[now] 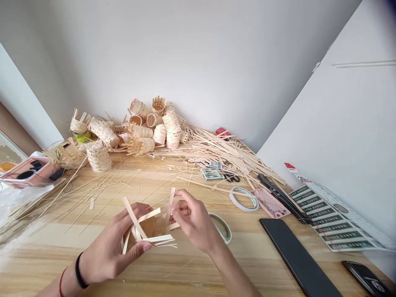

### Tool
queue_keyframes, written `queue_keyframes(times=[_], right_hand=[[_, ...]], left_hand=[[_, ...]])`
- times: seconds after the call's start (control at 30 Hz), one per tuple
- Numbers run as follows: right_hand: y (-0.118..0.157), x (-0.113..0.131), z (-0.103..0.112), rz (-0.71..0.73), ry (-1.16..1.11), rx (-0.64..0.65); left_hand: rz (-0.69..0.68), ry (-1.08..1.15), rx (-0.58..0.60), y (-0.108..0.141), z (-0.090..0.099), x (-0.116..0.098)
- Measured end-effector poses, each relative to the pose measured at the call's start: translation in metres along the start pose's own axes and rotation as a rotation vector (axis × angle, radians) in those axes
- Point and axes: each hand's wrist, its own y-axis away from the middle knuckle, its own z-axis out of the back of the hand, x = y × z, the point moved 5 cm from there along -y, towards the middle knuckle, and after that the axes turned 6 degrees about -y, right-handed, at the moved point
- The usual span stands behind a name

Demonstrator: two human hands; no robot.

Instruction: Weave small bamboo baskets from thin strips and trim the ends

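A light wooden surface [192, 268] runs away from the person to a white wall [198, 53], which meets its far edge, and a second white wall [346, 103] closes off the right side. The half-woven bamboo basket [150, 227] is held just above the surface near the middle, its loose strips sticking out in all directions. The left hand [109, 247] curls around it, fingers behind and thumb across the front, firmly closed on the weave. The right hand [193, 220] is right beside it, thumb and fingers pinched together on an upright strip [170, 204] at the basket's far side.

Beyond the hands, finished and part-made bamboo baskets [151, 128] are heaped against the far wall, with a spread of loose bamboo strips [222, 150] fanning out to the right of them. More thin strips [71, 198] scatter over the left side, up to a pink case [29, 171] near the left edge. A green-edged tape roll [223, 227] sits just beside the right hand, and a white tape roll [244, 199] lies farther off. Along the right edge are a long black slab [297, 255], a phone [365, 278] at the near corner, and a printed label sheet [335, 222].
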Motion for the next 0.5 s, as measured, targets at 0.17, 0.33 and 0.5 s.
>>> queue_keyframes(times=[0.17,0.33,0.5], right_hand=[[-0.003,0.003,0.003,0.143,0.163,-0.092],[-0.008,-0.013,0.009,-0.001,-0.041,-0.094],[-0.012,-0.024,0.012,-0.109,-0.277,-0.085]], left_hand=[[-0.025,-0.001,0.013,0.0,-0.001,-0.001],[0.003,-0.01,-0.009,0.002,-0.001,-0.002],[-0.043,0.023,0.002,0.001,0.001,-0.004]])
